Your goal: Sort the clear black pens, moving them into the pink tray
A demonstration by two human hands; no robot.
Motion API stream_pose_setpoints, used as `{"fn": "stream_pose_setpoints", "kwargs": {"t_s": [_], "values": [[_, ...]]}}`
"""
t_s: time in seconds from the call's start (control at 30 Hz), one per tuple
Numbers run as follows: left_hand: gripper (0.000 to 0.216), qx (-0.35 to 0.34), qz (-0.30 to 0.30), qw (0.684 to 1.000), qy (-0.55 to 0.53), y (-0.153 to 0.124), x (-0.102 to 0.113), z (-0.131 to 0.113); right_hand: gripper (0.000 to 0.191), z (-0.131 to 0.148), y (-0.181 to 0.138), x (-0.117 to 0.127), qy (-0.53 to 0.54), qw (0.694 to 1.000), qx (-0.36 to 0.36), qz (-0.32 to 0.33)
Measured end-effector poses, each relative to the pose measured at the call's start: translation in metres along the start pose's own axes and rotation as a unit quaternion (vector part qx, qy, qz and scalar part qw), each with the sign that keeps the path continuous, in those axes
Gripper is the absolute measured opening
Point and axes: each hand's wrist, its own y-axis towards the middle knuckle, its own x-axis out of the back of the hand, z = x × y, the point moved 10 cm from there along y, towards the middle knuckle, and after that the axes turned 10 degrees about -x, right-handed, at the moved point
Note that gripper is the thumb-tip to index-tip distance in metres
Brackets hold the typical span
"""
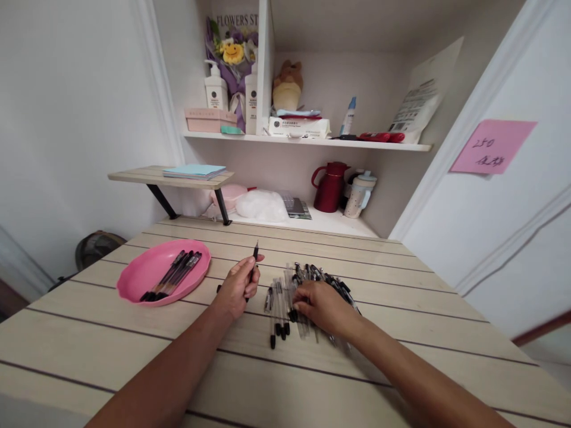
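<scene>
1. Left hand (238,286): grip closed around a single pen (254,261), held nearly upright with its tip above the fingers. The lower barrel is hidden inside the fist; a dark end shows just below the hand, near the bench (134,356).
2. Right hand (323,306): rests palm-down on the pile of pens (307,291), fingertips touching a dark pen cap at the pile's near-left edge. Whether the fingers pinch anything, I cannot tell; the palm covers the pens beneath it.
3. The pile lies just right of the left grip, on the bench. Clear barrels, black caps; the count is not readable because the pens overlap and the hand covers part of them.
4. Pink dish (147,270): left of the left grip, well apart from the pile. It holds a few black pens (172,276) lying side by side.
5. Both forearms are cut off at the bottom frame edge.
6. Beyond both grips: a shelf (307,141) with bottles and boxes, labels too small to read.
</scene>
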Motion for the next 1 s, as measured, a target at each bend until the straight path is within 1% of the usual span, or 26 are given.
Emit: {"fn": "stream_pose_setpoints", "kwargs": {"t_s": [0.1,0.2,0.37,0.47,0.6,0.83,0.93,1.0], "values": [[0.031,0.007,0.005,1.0,0.003,-0.001,-0.001,0.003,0.016,0.003,-0.001,0.0,-0.044,0.999,-0.005,0.002],[0.03,0.006,0.003,1.0,-0.004,0.0,0.0,0.0,0.016,-0.001,0.002,0.007,-0.043,0.999,-0.009,-0.01],[0.027,-0.043,-0.021,0.998,-0.044,0.006,0.011,-0.028,0.017,-0.01,0.01,0.023,-0.004,0.999,-0.017,-0.034],[0.027,-0.059,-0.039,0.996,-0.059,0.008,0.019,-0.039,0.017,-0.014,0.018,0.025,0.005,0.999,-0.023,-0.038],[0.029,-0.061,-0.044,0.996,-0.053,0.009,0.023,-0.04,0.017,-0.008,0.035,0.019,-0.018,0.999,-0.022,-0.032],[0.029,-0.068,-0.026,0.997,-0.023,0.01,0.022,-0.034,0.023,0.029,0.077,0.0,-0.123,0.991,-0.028,-0.048],[0.029,-0.052,-0.02,0.998,-0.019,0.01,0.02,-0.028,0.025,0.039,0.092,-0.01,-0.131,0.99,-0.031,-0.043],[0.029,-0.044,-0.017,0.999,-0.02,0.009,0.019,-0.026,0.025,0.04,0.099,-0.012,-0.129,0.99,-0.033,-0.042]]}}
